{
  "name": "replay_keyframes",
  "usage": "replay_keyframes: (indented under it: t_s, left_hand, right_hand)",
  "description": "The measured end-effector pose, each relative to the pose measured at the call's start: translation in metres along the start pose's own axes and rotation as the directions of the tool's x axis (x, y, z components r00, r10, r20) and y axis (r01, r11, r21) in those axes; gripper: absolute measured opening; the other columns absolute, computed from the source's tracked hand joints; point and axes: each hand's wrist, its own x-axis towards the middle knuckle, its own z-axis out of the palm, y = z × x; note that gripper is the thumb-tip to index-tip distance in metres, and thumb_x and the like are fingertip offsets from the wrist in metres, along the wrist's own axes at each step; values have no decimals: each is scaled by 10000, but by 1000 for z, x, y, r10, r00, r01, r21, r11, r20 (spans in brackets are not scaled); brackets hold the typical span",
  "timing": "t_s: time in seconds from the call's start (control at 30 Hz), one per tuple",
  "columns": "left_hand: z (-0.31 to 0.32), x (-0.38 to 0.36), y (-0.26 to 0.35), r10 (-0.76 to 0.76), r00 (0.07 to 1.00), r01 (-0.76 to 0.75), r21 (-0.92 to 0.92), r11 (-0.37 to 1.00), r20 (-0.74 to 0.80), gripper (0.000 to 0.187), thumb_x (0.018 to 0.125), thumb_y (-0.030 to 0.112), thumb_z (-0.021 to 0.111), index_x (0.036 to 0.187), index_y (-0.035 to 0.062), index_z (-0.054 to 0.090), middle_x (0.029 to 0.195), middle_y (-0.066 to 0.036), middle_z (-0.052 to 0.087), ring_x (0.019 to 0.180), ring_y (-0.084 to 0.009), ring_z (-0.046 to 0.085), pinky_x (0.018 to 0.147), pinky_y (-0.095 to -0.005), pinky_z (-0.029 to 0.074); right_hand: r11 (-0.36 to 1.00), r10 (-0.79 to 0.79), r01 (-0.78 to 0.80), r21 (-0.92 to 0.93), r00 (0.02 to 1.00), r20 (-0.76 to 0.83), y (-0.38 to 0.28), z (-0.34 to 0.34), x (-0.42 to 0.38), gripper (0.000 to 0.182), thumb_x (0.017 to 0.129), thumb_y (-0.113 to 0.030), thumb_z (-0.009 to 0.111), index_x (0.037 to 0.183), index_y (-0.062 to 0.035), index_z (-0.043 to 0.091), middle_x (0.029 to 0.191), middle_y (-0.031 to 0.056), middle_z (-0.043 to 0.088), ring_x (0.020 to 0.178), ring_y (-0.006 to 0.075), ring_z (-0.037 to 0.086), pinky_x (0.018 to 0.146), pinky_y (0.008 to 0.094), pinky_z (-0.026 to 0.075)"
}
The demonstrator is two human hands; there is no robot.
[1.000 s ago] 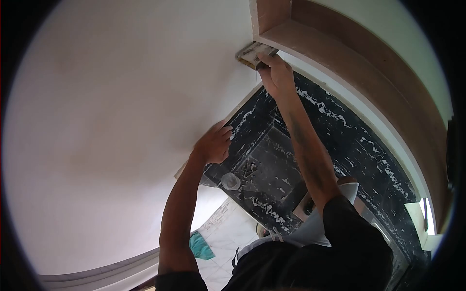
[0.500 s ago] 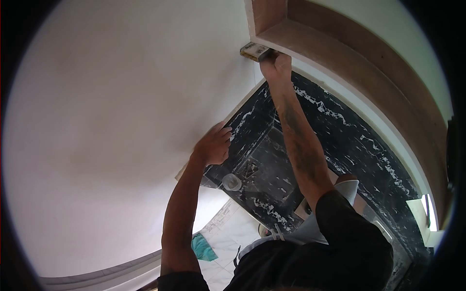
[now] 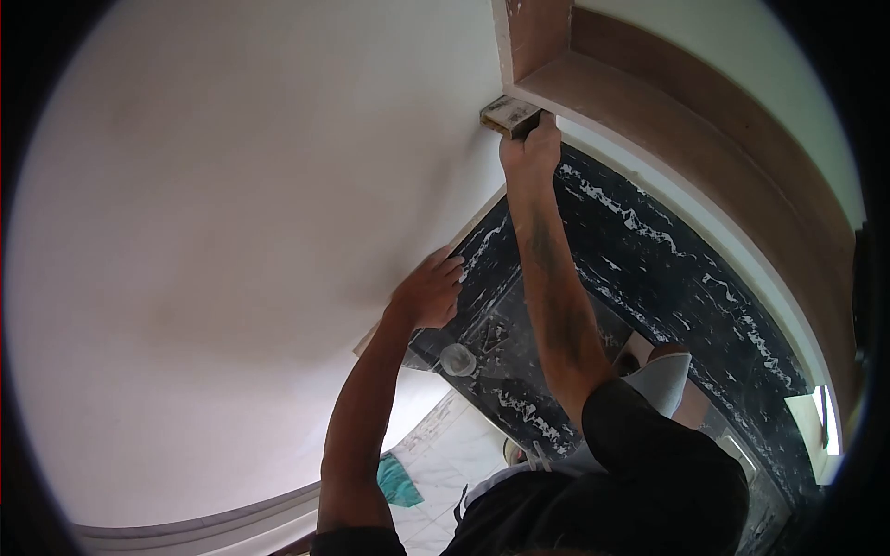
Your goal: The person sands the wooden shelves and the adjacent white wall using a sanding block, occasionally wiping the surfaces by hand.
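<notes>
My right hand (image 3: 531,153) is closed around a dusty, flat rectangular sanding block (image 3: 511,115). The block sits against the white wall (image 3: 278,232), right under the corner of a brown recessed shelf (image 3: 630,97). Lower down, my left hand (image 3: 430,291) leans on the top edge of the black marble panel (image 3: 487,243), its fingers reaching over that edge and apart from any tool. The grip of my right fingers is partly hidden behind the hand.
A clear plastic cup (image 3: 458,360) stands on the black countertop (image 3: 519,366), near some small dark pieces. White-veined black panels line the wall on the right. Below on the pale tiled floor (image 3: 454,445) lies a teal cloth (image 3: 399,481).
The whole view has shifted, so shelf, counter and hands appear further right and lower. More of the block's broad face shows. Both hands keep their places, the left at the panel edge.
</notes>
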Motion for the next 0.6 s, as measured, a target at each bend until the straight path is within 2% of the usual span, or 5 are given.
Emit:
replay_keyframes:
  t_s: [0.23, 0.4, 0.5, 0.57, 0.6]
  left_hand:
    - [1, -1, -2, -11, 1000, 11, 15, 1000, 16, 245, 829, 285, 624, 864, 94, 774, 1184, -47, 683, 1344, -198, 495, 1263, -446, 232]
    - [-1, 1, 4, 12, 999, -14, 38, 999, 45, 251, 824, 298, 634, 864, 93, 774, 1169, -48, 684, 1342, -195, 496, 1258, -450, 238]
    - [-3, 0, 1, 16, 1000, -17, 44, 999, 26, 255, 821, 302, 637, 866, 92, 775, 1161, -50, 685, 1339, -196, 498, 1255, -452, 239]
    - [-6, 1, 2, 18, 999, -19, 33, 999, 28, 257, 817, 305, 639, 866, 93, 776, 1169, -49, 685, 1333, -195, 502, 1254, -453, 240]
    - [-6, 6, 2, 17, 999, -19, 37, 999, 43, 256, 817, 304, 639, 867, 93, 776, 1177, -47, 686, 1331, -195, 504, 1254, -452, 240]
  right_hand:
    - [972, 21, -63, 225, 983, 183, -10, -39, 84, 323, 1057, -285, 528, 1297, -79, 596, 1331, 80, 627, 1221, 258, 605, 1100, 434, 476]
    - [979, 126, -131, 154, 991, 41, 0, -23, 23, 334, 1073, -218, 466, 1343, -45, 557, 1330, 101, 614, 1239, 260, 580, 1100, 385, 467]
    - [987, -140, 158, -29, 936, 322, -2, -49, 73, 338, 1068, -213, 476, 1340, -29, 554, 1342, 123, 603, 1248, 275, 571, 1112, 403, 455]
    - [651, -407, 621, -437, 771, 489, 25, -87, 118, 335, 1067, -201, 471, 1341, -23, 547, 1361, 138, 586, 1264, 279, 557, 1124, 419, 446]
    - [684, -387, 580, -441, 802, 454, 16, -72, 98, 324, 1055, -175, 485, 1325, -9, 553, 1345, 143, 595, 1259, 275, 562, 1112, 401, 448]
